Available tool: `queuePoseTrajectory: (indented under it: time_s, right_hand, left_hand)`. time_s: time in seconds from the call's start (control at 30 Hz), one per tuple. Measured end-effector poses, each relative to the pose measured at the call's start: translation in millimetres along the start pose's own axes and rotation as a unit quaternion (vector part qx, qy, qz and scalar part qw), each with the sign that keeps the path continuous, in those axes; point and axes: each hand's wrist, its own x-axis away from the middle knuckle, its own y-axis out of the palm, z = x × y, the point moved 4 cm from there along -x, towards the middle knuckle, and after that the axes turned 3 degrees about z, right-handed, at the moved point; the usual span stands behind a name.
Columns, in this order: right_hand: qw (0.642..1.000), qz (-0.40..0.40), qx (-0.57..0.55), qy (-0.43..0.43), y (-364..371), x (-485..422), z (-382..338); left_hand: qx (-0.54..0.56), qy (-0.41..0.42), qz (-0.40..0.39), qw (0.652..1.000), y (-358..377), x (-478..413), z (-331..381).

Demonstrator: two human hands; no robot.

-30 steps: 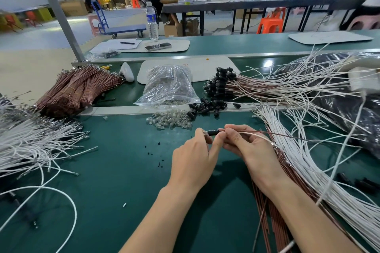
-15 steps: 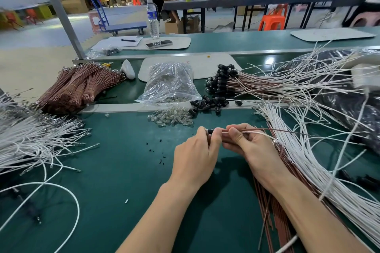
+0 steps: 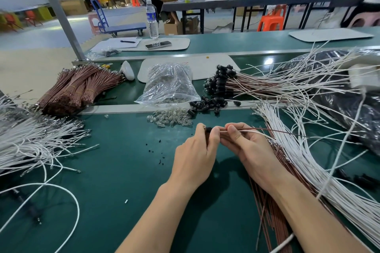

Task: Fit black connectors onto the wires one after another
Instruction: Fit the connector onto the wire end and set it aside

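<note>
Head view of a wire-assembly bench. The left hand pinches a black connector between thumb and fingertips. The right hand pinches a white wire and a brown wire just to the connector's right. The two hands are almost touching above the green table.

The critical relation is axial. The held wires run nearly straight from left to right, with the connector on their left end, so the insertion axis lies across the scene between the two thumbs. The left hand is the nearer to the connector; the right hand feeds from the wire side. How deep the wire ends sit cannot be told, because the left thumb covers the joint.

Surroundings:
- The loose black connectors lie far of the hands, on a pale rail, with clear bulbs just near-left of them and a plastic bag beyond.
- Finished leads lie far right, their black-capped ends pointing left.
- A fan of white wires and brown wires beneath it lie under and right of the right forearm.
- A brown wire bundle sits far left and more white wires near left.

Judgement: nothing blocks the push along the axis. The reach for a further connector appears open, with only the bulbs close beside the pile. The trailing wire tails pass over the right-hand fan and could snag there.
</note>
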Motion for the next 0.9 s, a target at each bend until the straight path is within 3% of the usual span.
queuePoseTrajectory:
  time_s: [0.07, 0.2, 0.33, 0.6, 0.9]
  right_hand:
    - [0.999, 0.005, -0.044, 0.014, 4.6, 0.8, -0.4]
    - [0.999, 0.019, -0.005, 0.051, 5.8, 2.8, -1.7]
    - [0.998, 0.035, 0.017, 0.05, 3.4, 3.6, -1.0]
    - [0.997, 0.01, 0.073, 0.009, 5.6, 5.7, 0.1]
    - [0.996, -0.005, 0.085, 0.019, 13.2, 5.1, 4.8]
  left_hand:
    - [0.072, 0.023, 0.001, 0.997, -2.6, 1.3, 1.6]
    - [0.122, 0.066, -0.004, 0.99, -6.1, 2.7, 3.8]
    - [0.098, 0.064, -0.017, 0.993, -3.6, 3.0, 4.0]
    - [0.007, -0.03, 0.016, 0.999, -0.1, -1.3, -2.6]
    - [0.006, -0.011, 0.014, 1.0, 1.9, -0.8, -2.0]
